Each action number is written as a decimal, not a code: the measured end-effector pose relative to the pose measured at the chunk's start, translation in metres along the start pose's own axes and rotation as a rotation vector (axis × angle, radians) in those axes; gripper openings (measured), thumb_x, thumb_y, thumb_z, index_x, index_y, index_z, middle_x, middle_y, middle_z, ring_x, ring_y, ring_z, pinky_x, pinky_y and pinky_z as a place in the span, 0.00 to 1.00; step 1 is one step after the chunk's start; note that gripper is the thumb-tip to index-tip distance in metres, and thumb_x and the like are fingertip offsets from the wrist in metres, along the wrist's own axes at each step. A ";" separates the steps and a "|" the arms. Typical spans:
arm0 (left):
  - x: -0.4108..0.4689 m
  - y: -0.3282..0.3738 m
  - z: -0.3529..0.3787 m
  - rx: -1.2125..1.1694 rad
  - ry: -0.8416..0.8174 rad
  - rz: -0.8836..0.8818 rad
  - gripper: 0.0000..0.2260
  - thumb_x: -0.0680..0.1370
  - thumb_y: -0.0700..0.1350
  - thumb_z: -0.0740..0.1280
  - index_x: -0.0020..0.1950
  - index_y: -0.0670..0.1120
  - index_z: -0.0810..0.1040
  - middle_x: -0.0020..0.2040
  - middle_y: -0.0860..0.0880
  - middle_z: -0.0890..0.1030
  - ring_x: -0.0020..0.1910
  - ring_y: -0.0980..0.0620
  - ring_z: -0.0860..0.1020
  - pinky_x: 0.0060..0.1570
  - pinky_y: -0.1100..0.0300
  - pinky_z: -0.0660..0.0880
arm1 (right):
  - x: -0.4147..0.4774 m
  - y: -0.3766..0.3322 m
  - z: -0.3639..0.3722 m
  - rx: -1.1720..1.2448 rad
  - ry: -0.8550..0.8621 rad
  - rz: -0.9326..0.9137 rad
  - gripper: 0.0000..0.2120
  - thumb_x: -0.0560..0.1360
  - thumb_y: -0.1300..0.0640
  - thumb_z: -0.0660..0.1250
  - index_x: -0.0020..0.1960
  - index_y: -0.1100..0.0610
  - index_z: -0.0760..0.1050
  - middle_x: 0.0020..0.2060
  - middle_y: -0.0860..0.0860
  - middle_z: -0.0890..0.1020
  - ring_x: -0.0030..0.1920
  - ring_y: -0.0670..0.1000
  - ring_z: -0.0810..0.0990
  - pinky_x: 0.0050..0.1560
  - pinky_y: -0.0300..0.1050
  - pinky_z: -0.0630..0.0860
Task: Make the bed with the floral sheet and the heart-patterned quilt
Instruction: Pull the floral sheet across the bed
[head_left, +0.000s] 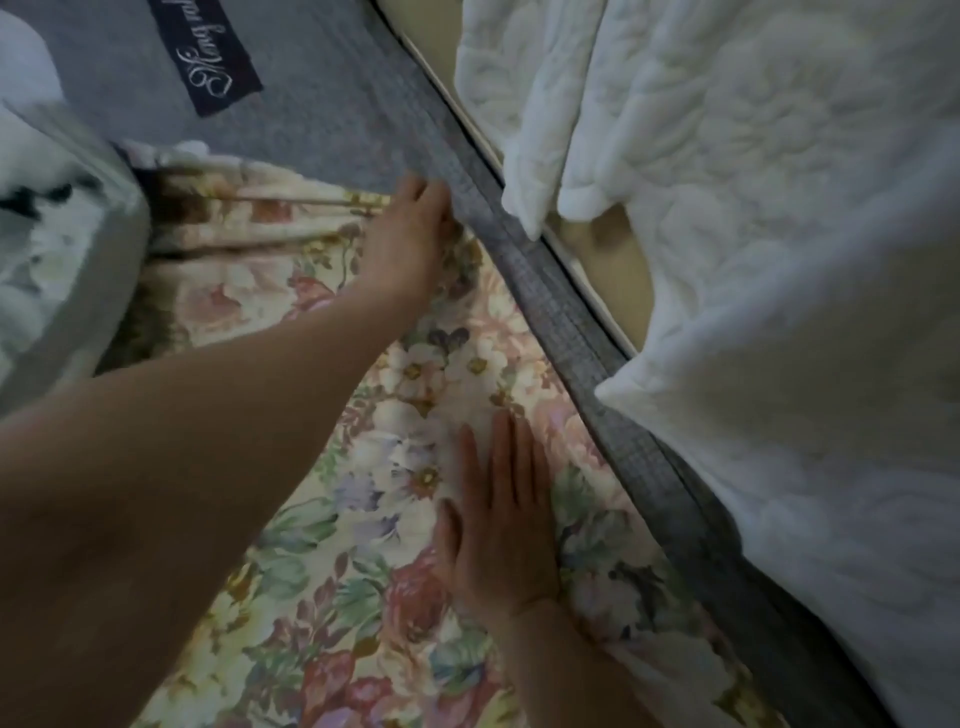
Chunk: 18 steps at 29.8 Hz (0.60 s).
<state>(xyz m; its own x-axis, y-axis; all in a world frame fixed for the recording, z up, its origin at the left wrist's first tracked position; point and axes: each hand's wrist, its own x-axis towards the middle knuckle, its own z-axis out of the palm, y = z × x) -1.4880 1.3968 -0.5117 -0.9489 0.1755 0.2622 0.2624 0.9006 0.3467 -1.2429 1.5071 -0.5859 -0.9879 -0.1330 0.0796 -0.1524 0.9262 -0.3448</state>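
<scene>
Floral sheet (363, 571) is lying spread on the grey mattress (332, 104).
Right hand (498, 525) is pressing flat on it with straight fingers; left hand (410, 234) is reaching the sheet's far edge, and I cannot tell its grip. White quilt (779, 312) is hanging just beside the mattress.

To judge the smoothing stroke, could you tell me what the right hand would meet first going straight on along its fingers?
Only floral sheet lies ahead of the right hand at first; then probably the grey mattress edge, close to the left hand.
</scene>
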 end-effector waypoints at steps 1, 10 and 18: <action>-0.008 -0.007 0.014 -0.021 -0.022 -0.015 0.02 0.78 0.37 0.61 0.49 0.38 0.72 0.51 0.37 0.72 0.41 0.39 0.74 0.36 0.50 0.62 | 0.001 0.001 0.001 0.006 -0.003 0.009 0.32 0.80 0.47 0.58 0.80 0.55 0.52 0.78 0.62 0.53 0.78 0.64 0.48 0.76 0.63 0.52; -0.038 -0.030 0.074 -0.136 -0.170 0.120 0.31 0.80 0.35 0.60 0.81 0.47 0.52 0.81 0.47 0.49 0.79 0.45 0.51 0.76 0.48 0.55 | -0.004 0.006 0.009 -0.014 0.003 0.012 0.32 0.79 0.46 0.58 0.80 0.52 0.55 0.78 0.62 0.55 0.78 0.64 0.51 0.75 0.62 0.53; -0.025 -0.032 0.063 -0.284 -0.216 -0.112 0.32 0.81 0.41 0.61 0.81 0.48 0.47 0.81 0.46 0.53 0.74 0.41 0.65 0.68 0.54 0.64 | 0.156 0.001 0.008 -0.023 0.242 0.056 0.21 0.78 0.58 0.56 0.69 0.58 0.74 0.67 0.54 0.76 0.71 0.55 0.72 0.68 0.53 0.69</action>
<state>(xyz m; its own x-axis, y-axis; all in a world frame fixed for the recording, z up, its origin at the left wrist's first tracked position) -1.4836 1.3886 -0.5862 -0.9816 0.1896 0.0234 0.1646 0.7777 0.6067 -1.3971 1.4841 -0.5810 -0.9590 0.0047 0.2835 -0.0942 0.9378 -0.3341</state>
